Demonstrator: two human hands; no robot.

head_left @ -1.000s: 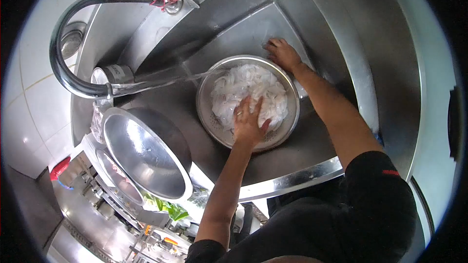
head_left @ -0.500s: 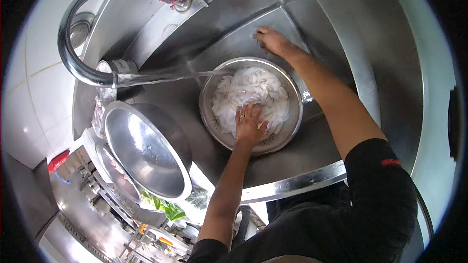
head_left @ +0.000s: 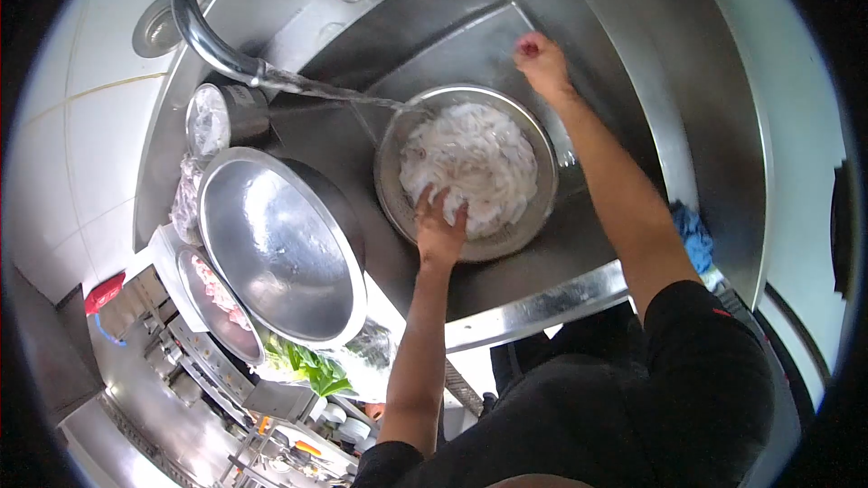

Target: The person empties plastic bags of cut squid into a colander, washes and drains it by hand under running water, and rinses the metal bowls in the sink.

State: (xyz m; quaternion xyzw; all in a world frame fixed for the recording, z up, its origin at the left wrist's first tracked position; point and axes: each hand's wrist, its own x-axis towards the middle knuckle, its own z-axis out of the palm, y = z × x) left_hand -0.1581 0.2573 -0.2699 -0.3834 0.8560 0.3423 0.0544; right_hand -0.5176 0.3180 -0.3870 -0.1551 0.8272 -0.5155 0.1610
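Note:
White, wet food pieces (head_left: 479,158) fill most of a round metal colander (head_left: 391,199) in the steel sink. My left hand (head_left: 440,228) rests on the near left part of the pieces, its fingers spread and partly sunk among them. Beyond the colander's far right rim, my right hand (head_left: 541,61) hangs over the sink with its fingers curled in; whether something is inside it cannot be made out. Water runs from the curved faucet (head_left: 217,45) onto the colander's left side.
A large empty steel bowl (head_left: 280,253) leans at the left. Beside it are a bowl of pinkish meat (head_left: 217,298), green leaves (head_left: 316,370) and a metal can (head_left: 231,117). A blue cloth (head_left: 692,237) lies at the right, and a metal pot shows at the top.
My left hand has shifted left across the pieces. My right hand has moved farther from the colander and its fingers have curled in. The view has shifted.

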